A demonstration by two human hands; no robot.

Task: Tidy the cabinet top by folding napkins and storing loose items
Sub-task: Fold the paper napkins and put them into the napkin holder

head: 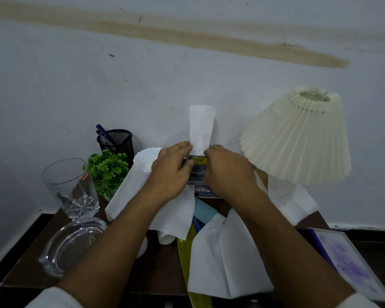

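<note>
A folded white napkin [201, 125] stands upright out of a small grey holder [196, 172] with a yellow price sticker. My left hand [169, 172] grips the holder's left side and pinches the napkin's lower edge. My right hand [227, 172] grips the holder's right side, fingertips on the napkin. Both are lifted above the dark wooden cabinet top [160, 263]. Loose white napkins lie below: one [142, 196] under my left forearm, one [227, 258] at the front, one [291, 201] by the lamp.
A pleated cream lamp [298, 138] stands at right. A black mesh pen holder [118, 141], a green plant [107, 170], a white plate [145, 156], a glass tumbler [71, 187] and a glass ashtray [71, 245] sit at left. A comb [183, 258], a blue item [203, 213] and a purple notebook [347, 263] lie nearby.
</note>
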